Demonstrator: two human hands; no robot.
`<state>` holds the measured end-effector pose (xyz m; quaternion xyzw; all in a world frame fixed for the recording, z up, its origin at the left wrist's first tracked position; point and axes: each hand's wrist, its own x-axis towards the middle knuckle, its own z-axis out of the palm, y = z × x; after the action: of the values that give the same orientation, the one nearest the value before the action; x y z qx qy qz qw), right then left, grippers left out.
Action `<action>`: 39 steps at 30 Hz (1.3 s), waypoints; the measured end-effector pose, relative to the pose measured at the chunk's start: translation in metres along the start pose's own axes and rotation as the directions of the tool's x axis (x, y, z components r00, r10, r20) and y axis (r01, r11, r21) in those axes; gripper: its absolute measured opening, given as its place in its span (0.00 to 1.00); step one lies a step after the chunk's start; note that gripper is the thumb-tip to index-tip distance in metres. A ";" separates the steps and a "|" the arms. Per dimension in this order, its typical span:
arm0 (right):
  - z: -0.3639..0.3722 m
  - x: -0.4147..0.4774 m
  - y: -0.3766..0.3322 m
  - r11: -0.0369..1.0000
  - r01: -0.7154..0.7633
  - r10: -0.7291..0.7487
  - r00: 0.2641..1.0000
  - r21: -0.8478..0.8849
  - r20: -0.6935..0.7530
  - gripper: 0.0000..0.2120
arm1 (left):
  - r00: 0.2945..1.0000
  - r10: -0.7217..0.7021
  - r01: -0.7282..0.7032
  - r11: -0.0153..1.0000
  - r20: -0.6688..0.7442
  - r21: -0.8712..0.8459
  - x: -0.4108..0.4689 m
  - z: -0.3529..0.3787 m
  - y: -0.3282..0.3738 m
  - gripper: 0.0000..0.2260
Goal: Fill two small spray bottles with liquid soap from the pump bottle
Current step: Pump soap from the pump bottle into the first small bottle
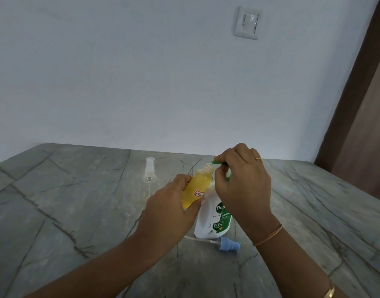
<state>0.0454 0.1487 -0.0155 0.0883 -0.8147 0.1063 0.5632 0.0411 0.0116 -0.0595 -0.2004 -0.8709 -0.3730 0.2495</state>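
Observation:
My left hand (169, 203) grips a small spray bottle (198, 186) with no cap, tilted to the right and almost full of yellow soap. Its open neck sits just under the green spout of the white pump bottle (212, 220), which stands on the grey table (77, 211). My right hand (243, 181) covers the green pump head from above and is closed on it. A second small spray bottle (150, 179), clear and capped with a white sprayer, stands upright behind on the left. A blue sprayer cap (229, 244) with its dip tube lies in front of the pump bottle.
A pale wall rises right behind the table, with a switch plate (247, 22) high up. A brown door frame (356, 93) runs down the right side. The table's right edge slants away near it.

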 end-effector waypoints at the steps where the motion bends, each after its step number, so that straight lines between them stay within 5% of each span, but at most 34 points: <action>1: 0.000 0.001 0.000 1.000 -0.002 0.002 1.000 0.005 0.005 0.12 | 1.000 -0.003 0.003 1.000 0.003 -0.003 0.000 0.000 0.000 0.20; 39: -0.001 0.002 0.002 1.000 -0.018 0.018 1.000 0.020 0.002 0.06 | 0.999 -0.027 0.027 1.000 0.022 0.004 0.000 0.001 0.000 0.20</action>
<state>0.0451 0.1508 -0.0137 0.0865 -0.8148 0.1196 0.5607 0.0409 0.0123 -0.0604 -0.1922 -0.8769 -0.3726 0.2349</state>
